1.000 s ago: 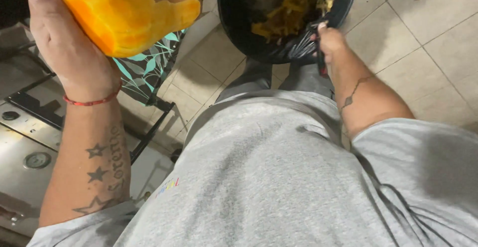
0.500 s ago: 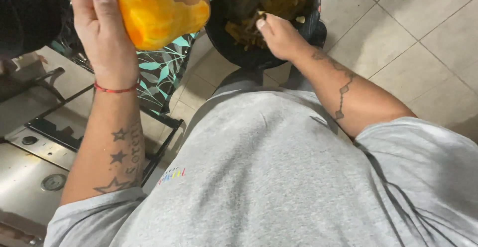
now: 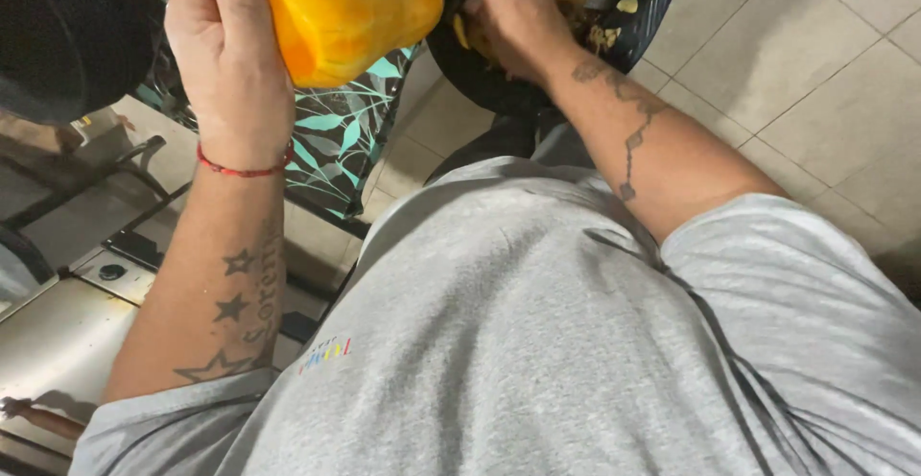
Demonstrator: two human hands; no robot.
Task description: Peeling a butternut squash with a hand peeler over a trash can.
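At the top centre of the frame, the left hand point(image 3: 225, 59) wraps closed around a peeled orange papaya point(image 3: 350, 11), its long axis pointing right toward the black bin point(image 3: 499, 87), where the right hand point(image 3: 513, 15) reaches in, fingers curled; its hold cannot be told.

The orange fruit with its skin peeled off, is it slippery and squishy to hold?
Probably slippery: the peeled orange fruit shows bare, moist-looking flesh, and the left hand wraps well round it. It looks fairly firm, since the cut facets keep their edges. It seems heavy for one hand, being wider than the palm.
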